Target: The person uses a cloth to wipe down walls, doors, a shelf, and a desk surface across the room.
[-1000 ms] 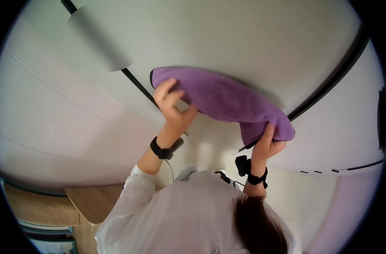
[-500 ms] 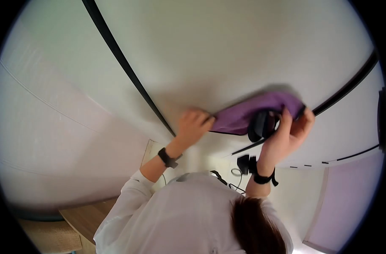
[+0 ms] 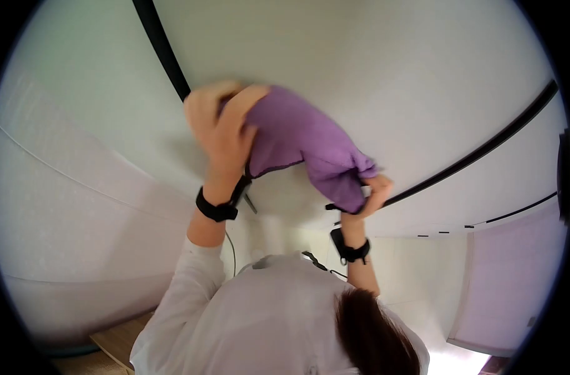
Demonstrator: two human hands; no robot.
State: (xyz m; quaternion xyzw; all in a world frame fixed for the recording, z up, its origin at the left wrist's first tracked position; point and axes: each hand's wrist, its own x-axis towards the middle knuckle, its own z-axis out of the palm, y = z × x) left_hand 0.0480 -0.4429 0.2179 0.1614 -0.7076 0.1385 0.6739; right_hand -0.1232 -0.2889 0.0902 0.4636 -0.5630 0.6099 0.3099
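Note:
A purple cloth (image 3: 297, 128) with a dark edge stretches between my two hands in front of a pale, smooth panel. At its upper left end, my left hand (image 3: 222, 125) has its fingers curled on the cloth, somewhat blurred by motion. My right hand (image 3: 375, 194), lower and to the right, pinches the bunched other end. The cloth sags in folds near the right hand. Black straps with small devices circle both wrists.
Behind the hands the pale panel (image 3: 385, 56) has a black strip (image 3: 160, 47) at upper left and another black strip (image 3: 485, 150) at right. A wooden surface (image 3: 125, 337) shows at lower left. Pale floor (image 3: 410, 275) lies at lower right.
My left hand has moved up and left with its end of the cloth. My right hand has moved left and slightly down. The cloth is spread wider than half a second ago.

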